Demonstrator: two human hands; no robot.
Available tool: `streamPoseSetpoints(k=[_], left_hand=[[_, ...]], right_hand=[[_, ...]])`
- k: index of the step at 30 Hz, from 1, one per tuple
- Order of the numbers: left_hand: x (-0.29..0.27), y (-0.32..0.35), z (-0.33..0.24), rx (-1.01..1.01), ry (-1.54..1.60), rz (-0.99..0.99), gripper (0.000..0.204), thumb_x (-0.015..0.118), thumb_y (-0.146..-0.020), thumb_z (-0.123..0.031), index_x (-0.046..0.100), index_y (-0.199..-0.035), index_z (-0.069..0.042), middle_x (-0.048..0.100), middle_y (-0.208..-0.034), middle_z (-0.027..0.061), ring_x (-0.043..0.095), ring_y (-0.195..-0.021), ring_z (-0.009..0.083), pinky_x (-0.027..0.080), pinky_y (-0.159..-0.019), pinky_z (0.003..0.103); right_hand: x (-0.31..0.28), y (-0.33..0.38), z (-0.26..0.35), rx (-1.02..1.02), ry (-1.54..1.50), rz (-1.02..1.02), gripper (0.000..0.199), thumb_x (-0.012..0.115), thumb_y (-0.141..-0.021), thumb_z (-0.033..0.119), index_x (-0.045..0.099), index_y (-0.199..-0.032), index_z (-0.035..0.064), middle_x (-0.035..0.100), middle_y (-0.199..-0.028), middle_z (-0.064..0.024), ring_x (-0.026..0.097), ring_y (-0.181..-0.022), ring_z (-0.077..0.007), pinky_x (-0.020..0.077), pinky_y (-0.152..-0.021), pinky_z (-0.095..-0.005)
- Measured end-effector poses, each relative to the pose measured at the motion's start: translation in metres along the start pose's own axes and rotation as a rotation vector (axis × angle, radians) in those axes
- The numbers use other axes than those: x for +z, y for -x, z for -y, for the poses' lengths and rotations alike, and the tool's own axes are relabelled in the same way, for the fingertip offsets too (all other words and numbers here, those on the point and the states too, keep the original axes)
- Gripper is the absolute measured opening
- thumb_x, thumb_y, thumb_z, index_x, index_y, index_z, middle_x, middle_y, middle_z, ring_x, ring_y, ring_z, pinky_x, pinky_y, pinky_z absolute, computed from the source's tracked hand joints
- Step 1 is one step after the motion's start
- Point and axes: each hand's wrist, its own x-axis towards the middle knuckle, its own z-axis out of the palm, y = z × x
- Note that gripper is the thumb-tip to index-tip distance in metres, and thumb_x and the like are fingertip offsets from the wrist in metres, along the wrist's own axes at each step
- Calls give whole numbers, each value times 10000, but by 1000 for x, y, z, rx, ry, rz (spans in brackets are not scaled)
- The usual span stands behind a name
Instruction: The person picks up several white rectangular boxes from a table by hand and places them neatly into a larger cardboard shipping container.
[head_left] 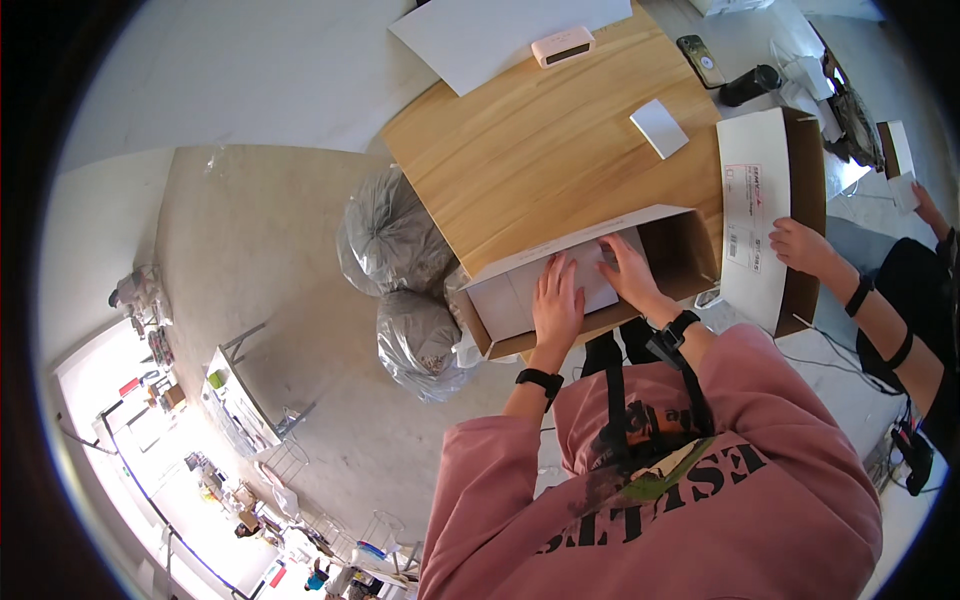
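A long cardboard box [683, 248], white outside and brown inside, stands open at the near edge of the wooden table. Flat white boxes [502, 297] fill its left and middle part, while the right end shows bare brown cardboard. My left hand [558, 303] lies on the white boxes with its fingers stretched out. Beside it, my right hand [632, 277] reaches in at the right end of the white boxes, thumb and fingers apart. Its fingertips touch the white surface, and I see nothing lifted in either hand.
On the wooden table [540, 140] are a white card-like box [659, 129] and a pink digital clock [563, 46]. At right, a co-worker's hand [800, 247] touches another open carton [755, 200]. A phone [700, 61] and black bottle [750, 86] lie beyond. Stuffed plastic bags [395, 235] stand left.
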Motion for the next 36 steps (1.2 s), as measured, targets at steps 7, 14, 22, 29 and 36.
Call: streamPoseSetpoints(k=[7,14,22,29,36], left_hand=[[0,-13,13,-90,-1,19,543,678,-732,-101,485,-1238,-48,465,-1274,137,417,-1178,349,346,-987,447],[1,-18,21,-79,51,126,619,694,-715,-102,453,-1281,-36,446,-1282,161,390,-1188,380,333,-996,470],[2,-24,18,-98,16,171,620,696,-712,-93,448,-1277,-37,425,-1300,169,381,-1193,389,332,-992,484],[0,-18,21,-78,102,41,604,699,-702,-72,457,-1255,-39,478,-1221,176,420,-1152,386,351,-976,472],[-25,14,27,-153,95,-54,585,712,-683,-64,477,-1217,-25,465,-1245,158,422,-1151,375,390,-957,436]], right_hand=[[14,0,2,153,-123,-13,458,647,-758,22,499,-1187,82,546,-1107,-160,542,-1007,-365,456,-844,-401],[12,-1,-11,109,-157,34,513,655,-746,11,512,-1231,93,515,-1160,-145,537,-1012,-313,455,-847,-362],[8,-11,-15,151,-162,163,504,666,-716,-18,508,-1185,77,492,-1124,-164,514,-1014,-327,444,-848,-372],[17,-2,-15,102,-115,29,508,677,-738,0,470,-1202,11,486,-1169,-179,561,-1022,-293,487,-799,-350],[21,17,-21,378,45,251,429,576,-857,281,479,-1127,-38,595,-964,-288,580,-942,-427,476,-816,-452]])
